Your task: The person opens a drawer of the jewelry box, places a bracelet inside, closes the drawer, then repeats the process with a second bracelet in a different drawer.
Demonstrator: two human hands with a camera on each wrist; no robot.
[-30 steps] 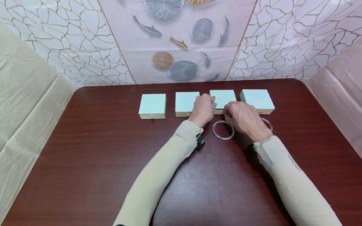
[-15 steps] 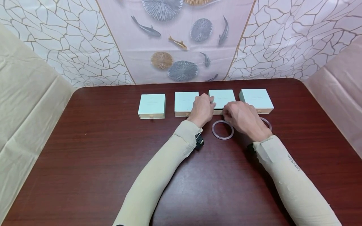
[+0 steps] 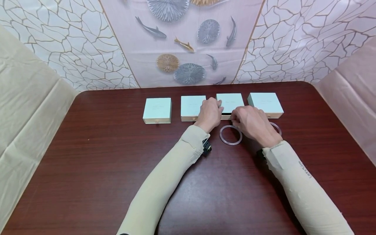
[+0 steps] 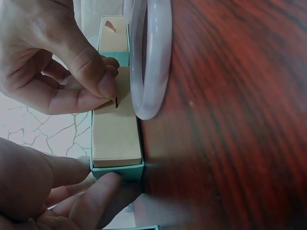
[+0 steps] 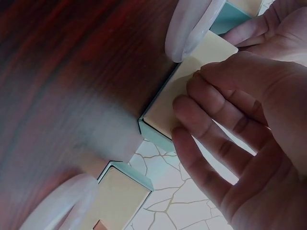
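Note:
My left hand (image 3: pixel 209 112) holds the left end of a pale mint drawer box (image 3: pixel 230 101), the one second from the right in a row. In the left wrist view its fingers lie about the box's end. My right hand (image 3: pixel 253 124) pinches the small pull tab (image 4: pixel 115 101) on the beige drawer front (image 4: pixel 116 141) between thumb and index finger. That drawer stands slightly proud of its sleeve. A pale lilac bangle (image 3: pixel 230 144) lies on the table just before this box. A second bangle (image 3: pixel 278 127) lies partly hidden behind my right hand.
Along the table's (image 3: pixel 117 156) back edge stand matching boxes: a far-left box (image 3: pixel 157 107), one (image 3: pixel 188 106) beside my left hand, and a far-right box (image 3: pixel 265 101). A patterned cloth (image 3: pixel 191 49) hangs behind them.

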